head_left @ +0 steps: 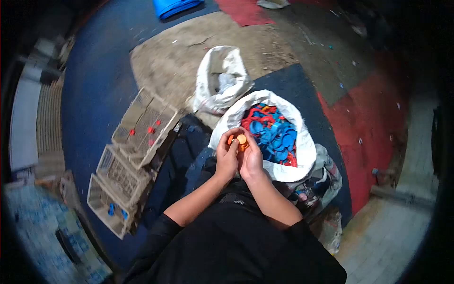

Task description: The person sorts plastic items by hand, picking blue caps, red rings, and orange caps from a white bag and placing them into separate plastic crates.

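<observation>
Both of my hands are cupped together at the middle of the view, beside the left rim of a white sack (302,156). My left hand (228,154) and my right hand (251,158) curl around several small orange caps (242,139), which show between the fingers. Blue and red plastic pieces (276,135) fill the open sack. How many caps lie deeper in the palms is hidden.
Left of me stand plastic crates: a long one (161,113) with red pieces, a middle one (113,170) and a lower one (97,199) with blue pieces. A second white sack (203,80) stands behind; a clear bag (333,177) lies at right.
</observation>
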The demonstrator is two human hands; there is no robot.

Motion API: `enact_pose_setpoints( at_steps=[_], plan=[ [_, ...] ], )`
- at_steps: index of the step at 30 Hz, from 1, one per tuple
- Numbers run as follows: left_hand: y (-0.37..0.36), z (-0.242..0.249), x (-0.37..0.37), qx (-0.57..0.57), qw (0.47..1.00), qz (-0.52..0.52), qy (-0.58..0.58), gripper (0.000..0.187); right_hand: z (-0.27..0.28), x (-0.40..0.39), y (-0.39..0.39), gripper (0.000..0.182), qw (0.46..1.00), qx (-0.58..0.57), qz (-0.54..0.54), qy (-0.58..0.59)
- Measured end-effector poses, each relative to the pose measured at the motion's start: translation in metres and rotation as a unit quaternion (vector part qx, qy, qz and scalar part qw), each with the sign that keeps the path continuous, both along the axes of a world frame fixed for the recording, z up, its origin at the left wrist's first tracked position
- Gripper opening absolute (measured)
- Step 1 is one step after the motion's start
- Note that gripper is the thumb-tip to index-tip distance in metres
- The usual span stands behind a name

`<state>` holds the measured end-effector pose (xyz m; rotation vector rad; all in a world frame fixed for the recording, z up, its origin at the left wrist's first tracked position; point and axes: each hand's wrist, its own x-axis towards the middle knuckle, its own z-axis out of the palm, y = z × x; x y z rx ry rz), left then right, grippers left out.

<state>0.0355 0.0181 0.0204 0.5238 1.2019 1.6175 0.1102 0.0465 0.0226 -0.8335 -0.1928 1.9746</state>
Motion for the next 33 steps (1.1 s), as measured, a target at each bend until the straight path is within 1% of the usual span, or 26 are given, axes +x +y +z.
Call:
enact_pose_setpoints(
  at_steps=[1, 3, 5, 6, 9, 12, 14, 16, 18, 21, 22, 25, 26, 29, 30, 33],
  plan=[
    [-0.012, -0.002, -0.001, -0.005, 0.998, 0.053, 0.025, 0.029, -0.001, -0.006, -0.009, 0.037, 1.0, 0.013, 0.023, -0.008],
    [-0.038, -0.005, -0.008, -0.022, 0.99, 0.133, 0.036, 0.026, -0.004, -0.022, -0.029, 0.035, 0.997, 0.0, 0.072, -0.001],
    [-0.064, -0.01, -0.021, -0.038, 0.975, 0.21, 0.057, 0.025, -0.006, -0.042, -0.05, 0.034, 0.991, 0.016, 0.134, -0.013],
    [-0.078, -0.012, -0.029, -0.042, 0.965, 0.251, 0.06, 0.022, -0.01, -0.053, -0.062, 0.032, 0.986, 0.003, 0.167, -0.001],
    [-0.125, -0.013, -0.051, -0.061, 0.942, 0.331, 0.002, 0.023, -0.012, -0.083, -0.103, 0.032, 0.966, 0.009, 0.259, -0.007],
    [-0.174, -0.01, -0.073, -0.026, 0.915, 0.402, -0.017, 0.024, -0.023, -0.117, -0.147, 0.028, 0.948, 0.009, 0.317, -0.013],
    [-0.205, -0.013, -0.085, -0.027, 0.893, 0.449, 0.012, 0.024, -0.021, -0.137, -0.179, 0.025, 0.935, 0.002, 0.353, -0.036],
    [-0.239, -0.018, -0.098, -0.03, 0.871, 0.489, 0.029, 0.024, -0.026, -0.156, -0.212, 0.024, 0.925, -0.008, 0.38, -0.03],
    [-0.276, -0.025, -0.114, -0.031, 0.851, 0.523, 0.034, 0.024, -0.035, -0.177, -0.249, 0.027, 0.917, -0.011, 0.399, -0.022],
    [-0.335, -0.038, -0.143, -0.03, 0.827, 0.561, 0.011, 0.023, -0.043, -0.204, -0.305, 0.032, 0.899, -0.026, 0.438, 0.006],
    [-0.356, -0.038, -0.154, -0.023, 0.826, 0.563, -0.018, 0.02, -0.041, -0.215, -0.325, 0.031, 0.896, -0.045, 0.441, 0.008],
    [-0.412, -0.041, -0.189, 0.024, 0.787, 0.607, -0.107, 0.02, -0.052, -0.248, -0.38, 0.024, 0.899, -0.134, 0.417, 0.03],
    [-0.429, -0.042, -0.198, 0.017, 0.788, 0.608, -0.095, 0.023, -0.057, -0.256, -0.395, 0.021, 0.891, -0.148, 0.425, 0.053],
    [-0.468, -0.05, -0.227, 0.047, 0.776, 0.617, -0.121, 0.026, -0.068, -0.288, -0.431, 0.022, 0.885, -0.165, 0.431, 0.065],
    [-0.478, -0.052, -0.236, 0.045, 0.772, 0.62, -0.132, 0.029, -0.051, -0.294, -0.442, 0.026, 0.897, -0.125, 0.421, 0.042],
    [-0.497, -0.057, -0.256, 0.023, 0.789, 0.599, -0.134, 0.033, -0.059, -0.312, -0.462, 0.033, 0.894, -0.025, 0.447, -0.014]
  ],
)
